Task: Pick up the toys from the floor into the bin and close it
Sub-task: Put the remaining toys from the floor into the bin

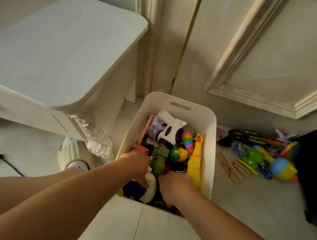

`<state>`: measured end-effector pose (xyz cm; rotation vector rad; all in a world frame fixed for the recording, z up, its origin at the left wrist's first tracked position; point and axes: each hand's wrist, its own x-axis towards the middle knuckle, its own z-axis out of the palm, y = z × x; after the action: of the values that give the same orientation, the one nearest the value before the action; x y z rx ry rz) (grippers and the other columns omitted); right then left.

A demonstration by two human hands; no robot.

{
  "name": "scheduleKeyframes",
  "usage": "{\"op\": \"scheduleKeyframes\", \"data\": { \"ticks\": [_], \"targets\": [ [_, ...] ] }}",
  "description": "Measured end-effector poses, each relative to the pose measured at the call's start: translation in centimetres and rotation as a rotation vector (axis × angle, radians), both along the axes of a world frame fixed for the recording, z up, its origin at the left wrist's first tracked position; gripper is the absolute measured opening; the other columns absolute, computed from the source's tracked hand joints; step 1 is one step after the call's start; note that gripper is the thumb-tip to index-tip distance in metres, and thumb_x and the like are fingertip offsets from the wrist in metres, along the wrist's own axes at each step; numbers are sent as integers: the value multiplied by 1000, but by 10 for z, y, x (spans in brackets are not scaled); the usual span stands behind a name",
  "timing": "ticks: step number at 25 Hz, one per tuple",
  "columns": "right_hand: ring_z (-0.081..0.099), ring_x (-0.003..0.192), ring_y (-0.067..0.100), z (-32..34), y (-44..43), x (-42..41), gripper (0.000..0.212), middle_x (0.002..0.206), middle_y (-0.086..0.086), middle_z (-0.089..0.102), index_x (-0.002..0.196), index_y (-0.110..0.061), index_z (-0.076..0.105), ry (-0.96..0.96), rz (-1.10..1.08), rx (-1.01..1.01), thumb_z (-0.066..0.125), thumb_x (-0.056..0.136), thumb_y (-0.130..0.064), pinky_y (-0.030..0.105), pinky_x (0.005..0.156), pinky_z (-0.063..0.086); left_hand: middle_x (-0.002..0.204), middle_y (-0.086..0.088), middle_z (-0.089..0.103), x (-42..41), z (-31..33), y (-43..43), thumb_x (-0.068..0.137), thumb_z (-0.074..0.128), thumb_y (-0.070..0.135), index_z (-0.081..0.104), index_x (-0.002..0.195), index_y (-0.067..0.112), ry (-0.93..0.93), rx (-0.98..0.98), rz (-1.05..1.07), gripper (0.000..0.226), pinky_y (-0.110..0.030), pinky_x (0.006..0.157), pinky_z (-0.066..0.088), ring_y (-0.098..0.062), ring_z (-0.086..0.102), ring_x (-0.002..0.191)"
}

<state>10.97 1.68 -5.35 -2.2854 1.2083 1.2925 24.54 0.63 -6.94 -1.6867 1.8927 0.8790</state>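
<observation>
Head view, left to right. A white carved dresser of painted wood stands at left, with a dark cable on the pale floor below it.

Centre: the white plastic bin, smooth-walled and rigid with a slot handle in its far wall, stands open and nearly full. No lid can be identified. Both hands are inside its near end, close together but not touching.
- The left hand bends down among the toys, thumb against a white plush toy. Whether it grips cannot be told.
- The right hand has its fingers buried, so its grasp cannot be told.

Beyond the hands lie a hard green robot figure, a glossy cow-patterned toy, a segmented rainbow slug and a yellow rubber chicken.

Right of the bin, toys remain on the floor: flat wooden sticks, a green frog toy and a rounded blue-and-yellow toy. All are judged light. The hard plastic pieces are probably slick and best grasped around their bodies, while the thin sticks are best gathered as a bundle.
</observation>
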Motion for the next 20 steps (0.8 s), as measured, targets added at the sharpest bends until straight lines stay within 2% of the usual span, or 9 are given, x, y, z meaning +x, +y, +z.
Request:
{"op": "scheduleKeyframes", "data": {
  "ticks": [4, 6, 8, 11, 13, 15, 18, 20],
  "targets": [
    [45, 130, 31, -2, -2, -4, 55, 142, 8, 48, 142, -16, 40, 64, 51, -1, 60, 91, -21, 42, 100, 40, 115, -2, 64, 0, -2, 0, 66, 79, 55, 58, 123, 16, -10, 13, -1, 72, -41, 94, 51, -22, 59, 107],
    [47, 127, 32, -2, 4, -7, 56, 137, 11, 51, 143, -13, 34, 20, 29, -69, 56, 92, -19, 40, 100, 39, 110, 1, 65, 1, -4, 1, 64, 79, 57, 58, 119, 18, 6, 6, 24, 71, -39, 92, 52, -19, 61, 101],
    [45, 126, 32, -4, 12, -12, 60, 133, 13, 54, 143, -13, 27, -13, 2, -114, 56, 91, -18, 39, 100, 35, 114, 2, 63, 1, -4, 3, 62, 79, 59, 54, 121, 21, 1, -9, 27, 75, -39, 93, 52, -19, 60, 102],
    [45, 125, 32, 4, 14, -24, 68, 132, 14, 54, 141, -12, 29, -105, -29, -64, 65, 86, -27, 39, 98, 37, 127, 1, 57, -1, 5, 3, 65, 76, 60, 49, 131, 21, -12, 28, -9, 81, -38, 98, 48, -22, 56, 112],
    [49, 124, 28, 21, -2, -38, 69, 136, 9, 53, 140, -15, 37, -328, -285, 75, 70, 83, -34, 37, 98, 42, 130, -4, 56, -7, 22, -5, 75, 69, 58, 49, 134, 16, -2, 56, -11, 74, -34, 99, 45, -24, 54, 117],
    [53, 122, 21, 43, -21, -57, 51, 136, 3, 55, 135, -20, 48, -658, -591, 98, 66, 88, -29, 32, 99, 45, 124, -7, 60, -19, 47, -19, 91, 56, 44, 56, 127, 11, 53, 4, 23, 49, -30, 90, 44, -23, 57, 111],
    [67, 97, 15, 69, -40, -97, 17, 106, -1, 70, 106, -26, 64, -1066, -889, -128, 55, 94, -18, 32, 82, 53, 112, -7, 66, -49, 82, -40, 98, 44, 25, 64, 117, 10, 251, -178, 185, 32, -31, 84, 45, -17, 55, 93],
    [69, 83, 16, 79, -48, -128, 24, 92, 0, 72, 91, -26, 63, -1265, -1152, -251, 47, 94, -8, 29, 70, 53, 106, -4, 70, -74, 93, -46, 96, 45, 25, 65, 110, 16, 431, -252, 259, 26, -30, 78, 49, -16, 62, 86]
  ]
}}
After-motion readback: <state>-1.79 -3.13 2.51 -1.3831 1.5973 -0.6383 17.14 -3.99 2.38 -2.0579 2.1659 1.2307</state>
